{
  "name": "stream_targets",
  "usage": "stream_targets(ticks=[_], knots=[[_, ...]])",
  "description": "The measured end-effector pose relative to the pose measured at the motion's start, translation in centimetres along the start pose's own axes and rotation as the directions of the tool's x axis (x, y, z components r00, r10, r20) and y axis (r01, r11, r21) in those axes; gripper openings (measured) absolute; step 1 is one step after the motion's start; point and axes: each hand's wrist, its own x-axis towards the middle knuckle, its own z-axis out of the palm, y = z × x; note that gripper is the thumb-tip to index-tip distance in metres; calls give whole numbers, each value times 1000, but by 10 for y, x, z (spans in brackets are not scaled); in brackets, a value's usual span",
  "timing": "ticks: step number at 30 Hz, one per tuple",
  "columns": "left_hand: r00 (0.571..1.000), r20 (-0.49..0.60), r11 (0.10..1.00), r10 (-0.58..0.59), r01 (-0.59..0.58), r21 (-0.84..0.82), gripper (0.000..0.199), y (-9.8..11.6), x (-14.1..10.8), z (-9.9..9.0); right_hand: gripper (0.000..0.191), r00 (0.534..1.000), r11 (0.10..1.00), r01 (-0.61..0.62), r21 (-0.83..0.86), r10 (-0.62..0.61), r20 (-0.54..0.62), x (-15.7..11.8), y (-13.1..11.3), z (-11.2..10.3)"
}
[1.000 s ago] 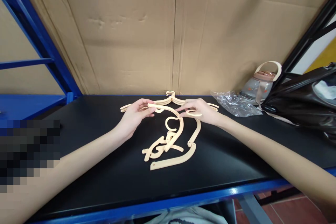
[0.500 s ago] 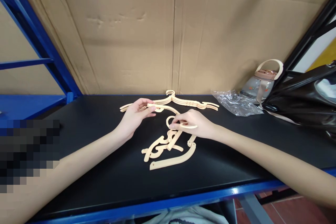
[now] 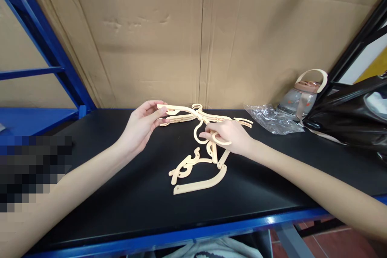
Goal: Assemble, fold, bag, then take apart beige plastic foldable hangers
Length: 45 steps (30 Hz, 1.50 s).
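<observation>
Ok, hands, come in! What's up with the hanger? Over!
Left hand gripping one end of hanger; right hand gripping near its hook. Loose pieces lying close by.

Cream hanger [image 3: 183, 107] held up btwn both hands: L hand [image 3: 140, 127] pinches its L end, R hand [image 3: 234, 135] grips nr the middle. L arm approx level, other arm angled down twd the wearer, open hook [image 3: 195, 132] hanging below. Loose matching pcs on tabletop [image 3: 136, 201]: small curved pcs [image 3: 179, 168] overlapping in a heap, long bent pc [image 3: 196, 186] lying flat in front, its R end touching short pc [image 3: 223, 158]; can't tell if joined. Stacked hangers [image 3: 216, 118] behind, hooks away.
</observation>
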Motion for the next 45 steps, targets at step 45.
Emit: stream_targets(ticks=[45], knots=[[948, 159, 511, 276, -285, 811, 23, 25, 5, -17, 38, 969, 959, -182, -219, 138, -205, 10, 54, -27]])
